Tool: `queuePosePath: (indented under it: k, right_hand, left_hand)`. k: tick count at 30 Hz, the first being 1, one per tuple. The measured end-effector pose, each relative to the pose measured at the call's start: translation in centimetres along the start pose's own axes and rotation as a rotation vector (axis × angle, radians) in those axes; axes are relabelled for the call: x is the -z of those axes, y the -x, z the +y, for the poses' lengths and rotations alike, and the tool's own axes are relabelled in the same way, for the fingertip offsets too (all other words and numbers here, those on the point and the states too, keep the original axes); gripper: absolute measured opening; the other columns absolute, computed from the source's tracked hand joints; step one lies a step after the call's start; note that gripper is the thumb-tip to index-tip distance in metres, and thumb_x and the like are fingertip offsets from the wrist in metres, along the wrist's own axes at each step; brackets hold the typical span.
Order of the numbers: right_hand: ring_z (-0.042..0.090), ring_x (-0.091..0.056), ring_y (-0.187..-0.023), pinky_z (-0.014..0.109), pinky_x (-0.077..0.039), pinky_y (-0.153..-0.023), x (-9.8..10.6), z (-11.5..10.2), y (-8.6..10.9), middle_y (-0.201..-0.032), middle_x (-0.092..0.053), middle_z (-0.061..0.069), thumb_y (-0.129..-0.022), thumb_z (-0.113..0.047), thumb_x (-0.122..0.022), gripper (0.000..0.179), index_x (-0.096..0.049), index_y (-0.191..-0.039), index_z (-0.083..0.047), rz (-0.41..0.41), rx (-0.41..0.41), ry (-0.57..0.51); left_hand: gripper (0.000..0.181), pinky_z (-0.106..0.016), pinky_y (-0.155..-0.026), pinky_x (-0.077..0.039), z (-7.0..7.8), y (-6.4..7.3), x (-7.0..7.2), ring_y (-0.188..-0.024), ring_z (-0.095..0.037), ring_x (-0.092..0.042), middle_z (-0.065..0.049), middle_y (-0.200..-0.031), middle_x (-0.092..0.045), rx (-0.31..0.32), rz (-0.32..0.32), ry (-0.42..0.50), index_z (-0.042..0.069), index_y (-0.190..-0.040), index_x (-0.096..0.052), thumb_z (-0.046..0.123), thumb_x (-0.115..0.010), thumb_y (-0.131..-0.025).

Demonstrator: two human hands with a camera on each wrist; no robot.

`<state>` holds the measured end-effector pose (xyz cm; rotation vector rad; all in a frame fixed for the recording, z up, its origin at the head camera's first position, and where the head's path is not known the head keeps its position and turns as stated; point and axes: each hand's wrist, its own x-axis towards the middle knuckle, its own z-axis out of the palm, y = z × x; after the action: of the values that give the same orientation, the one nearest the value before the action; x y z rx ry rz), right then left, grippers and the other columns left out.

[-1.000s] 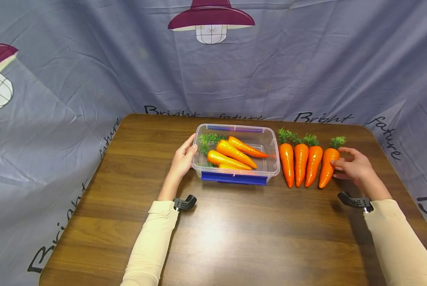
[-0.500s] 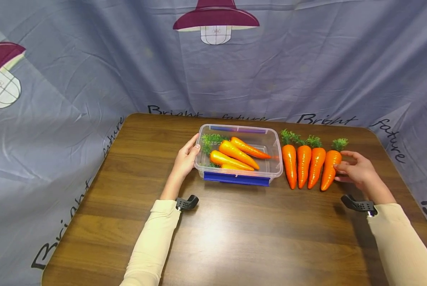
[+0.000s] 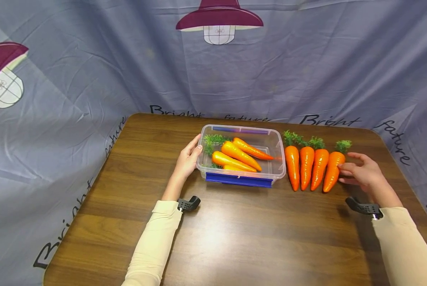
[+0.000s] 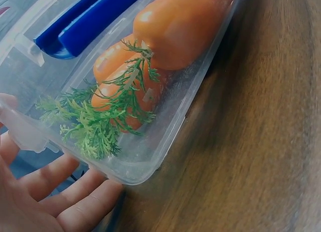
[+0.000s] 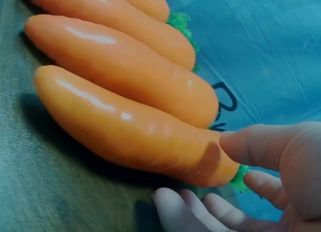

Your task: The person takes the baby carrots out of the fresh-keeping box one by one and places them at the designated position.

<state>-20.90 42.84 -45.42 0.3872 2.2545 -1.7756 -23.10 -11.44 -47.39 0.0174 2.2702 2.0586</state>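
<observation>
At the thick end of the rightmost carrot (image 5: pixel 135 129), the thumb of the right hand (image 3: pixel 365 172) touches the surface; its other fingers (image 5: pixel 173 207) are spread apart, not wrapped round, index tip over the tabletop (image 3: pixel 252 234). Step in hand, as judged: taking hold of this carrot. Best done by bringing the fingers in low along the outer flank, opposite the thumb, so the pinch sits on the thick part rather than the leafy top (image 3: pixel 343 145), which probably bends. Skin looks glossy; slipping toward the taper is a risk, so an even squeeze seems wise. Three other carrots (image 3: pixel 306 167) lie to the left; a straight upward lift should avoid nudging them. Left hand (image 3: pixel 187 161): thumb at the rim, straight fingers against the end of the clear box (image 3: pixel 259 173); light steadying should suffice. Box stands left of the row, four carrots (image 3: pixel 240 155) showing inside.
</observation>
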Motion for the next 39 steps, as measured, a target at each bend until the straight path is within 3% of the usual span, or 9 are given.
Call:
queuePosePath:
  k: [5,7,12,16,24,28,31,36,39]
  right_hand:
    - [0.001,-0.070,-0.073,0.031,-0.065,-0.065,0.6,-0.3,0.3,-0.083,-0.063,-0.024,-0.101,-0.016,-0.063,0.068,-0.021,-0.153,-0.005,0.051,0.015,0.121]
    - [-0.001,-0.068,-0.072,0.032,-0.065,-0.066,0.7,-0.5,0.6,-0.093,-0.063,-0.013,-0.101,-0.018,-0.061,0.072,-0.018,-0.156,0.001,0.101,0.018,0.193]
    - [-0.004,-0.065,-0.072,0.035,-0.065,-0.068,0.8,-1.4,1.2,-0.096,-0.058,-0.010,-0.102,-0.019,-0.059,0.076,-0.014,-0.157,0.007,0.191,0.015,0.293]
    - [-0.005,-0.064,-0.072,0.035,-0.065,-0.067,0.8,-2.2,1.3,-0.087,-0.051,-0.025,-0.102,-0.021,-0.059,0.070,-0.021,-0.154,0.006,0.211,0.018,0.292]
    - [-0.005,-0.064,-0.073,0.027,-0.064,-0.065,0.1,-5.2,0.8,-0.082,-0.054,-0.033,-0.101,-0.022,-0.063,0.058,-0.032,-0.149,-0.011,0.166,0.093,0.278]
    - [-0.007,-0.063,-0.075,0.027,-0.064,-0.066,-1.5,-6.8,0.7,-0.085,-0.054,-0.031,-0.100,-0.023,-0.064,0.060,-0.032,-0.149,-0.009,0.134,0.147,0.328]
    - [-0.009,-0.063,-0.076,0.029,-0.065,-0.067,-3.4,-8.2,0.6,-0.097,-0.058,-0.017,-0.101,-0.022,-0.063,0.065,-0.029,-0.152,0.000,0.100,0.193,0.393]
    - [-0.012,-0.061,-0.077,0.028,-0.064,-0.067,-7.7,-10.6,0.3,-0.132,-0.052,0.028,-0.102,-0.018,-0.061,0.066,-0.028,-0.155,0.003,-0.003,0.264,0.433]
    - [-0.008,-0.062,-0.078,0.028,-0.064,-0.067,-10.6,-11.8,0.2,-0.140,-0.048,0.035,-0.101,-0.016,-0.062,0.064,-0.032,-0.154,0.002,-0.068,0.299,0.450]
  left_hand:
    - [0.049,-0.050,-0.091,-0.061,0.0,-0.1,-0.2,-0.123,-0.041,-0.064,-0.020,-0.148,-0.056,-0.001,0.005,0.004,0.029,-0.157,-0.042,0.026,-0.048,-0.108]
    - [0.049,-0.049,-0.091,-0.061,-0.1,-0.2,-0.2,-0.123,-0.041,-0.064,-0.021,-0.147,-0.057,-0.003,0.002,0.009,0.029,-0.157,-0.043,0.025,-0.048,-0.108]
    - [0.049,-0.050,-0.092,-0.061,-0.2,-0.1,-0.3,-0.121,-0.042,-0.065,-0.020,-0.146,-0.057,0.001,-0.005,0.016,0.031,-0.156,-0.043,0.027,-0.048,-0.108]
    - [0.049,-0.050,-0.092,-0.061,-0.1,0.0,-0.3,-0.121,-0.042,-0.065,-0.020,-0.147,-0.057,0.004,-0.010,0.012,0.031,-0.157,-0.042,0.027,-0.048,-0.108]
    - [0.049,-0.052,-0.093,-0.060,0.2,-0.3,-0.3,-0.122,-0.042,-0.064,-0.020,-0.148,-0.056,-0.012,-0.002,0.011,0.029,-0.157,-0.042,0.027,-0.048,-0.108]
    - [0.049,-0.050,-0.093,-0.061,0.3,-0.2,-0.2,-0.122,-0.042,-0.064,-0.020,-0.149,-0.056,-0.006,-0.003,0.001,0.030,-0.157,-0.041,0.027,-0.047,-0.109]
    - [0.049,-0.048,-0.092,-0.061,0.2,-0.2,-0.2,-0.122,-0.041,-0.064,-0.019,-0.148,-0.056,0.000,-0.003,-0.005,0.030,-0.157,-0.041,0.028,-0.047,-0.109]
    - [0.049,-0.050,-0.094,-0.060,0.2,-0.1,-0.1,-0.123,-0.041,-0.064,-0.019,-0.150,-0.055,-0.014,0.000,-0.008,0.028,-0.157,-0.041,0.026,-0.047,-0.109]
    - [0.049,-0.052,-0.096,-0.059,0.1,0.0,-0.1,-0.124,-0.041,-0.063,-0.019,-0.150,-0.054,-0.013,0.002,-0.007,0.027,-0.157,-0.042,0.026,-0.047,-0.109]
